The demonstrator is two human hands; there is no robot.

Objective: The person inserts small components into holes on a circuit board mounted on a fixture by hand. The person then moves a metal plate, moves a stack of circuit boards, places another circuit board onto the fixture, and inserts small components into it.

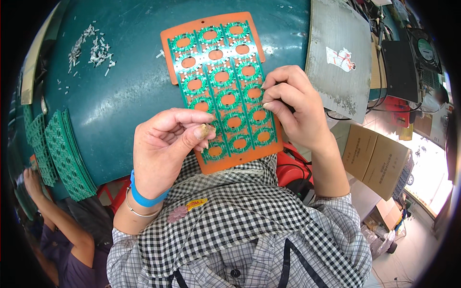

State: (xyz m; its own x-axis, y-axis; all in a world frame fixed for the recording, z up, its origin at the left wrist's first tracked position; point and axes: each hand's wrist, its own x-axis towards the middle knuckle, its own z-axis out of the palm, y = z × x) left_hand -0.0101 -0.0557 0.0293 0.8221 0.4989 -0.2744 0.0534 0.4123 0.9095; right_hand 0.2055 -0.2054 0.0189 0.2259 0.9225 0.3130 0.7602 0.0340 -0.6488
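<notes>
A green circuit board panel (222, 104) with rows of rings, each round an oval opening, lies on an orange backing board (206, 168), its near edge at my apron. Over the panel's lower left part is my left hand (165, 144), thumb and fingers pinched together. A yellowish scrap or covering shows at its thumb tip; whatever the pinch holds is too small to make out. My right hand (297, 108) is closed at the panel's right edge, thumb and fingertips together. Anything between those fingertips is hidden.
Small white parts (91, 50) lie scattered on the green table (129, 91) at the far left. Stacked green panels (69, 156) stand at the left edge, near a co-worker's arm (62, 216). A grey metal sheet (331, 91) and a cardboard box (377, 158) are on the right.
</notes>
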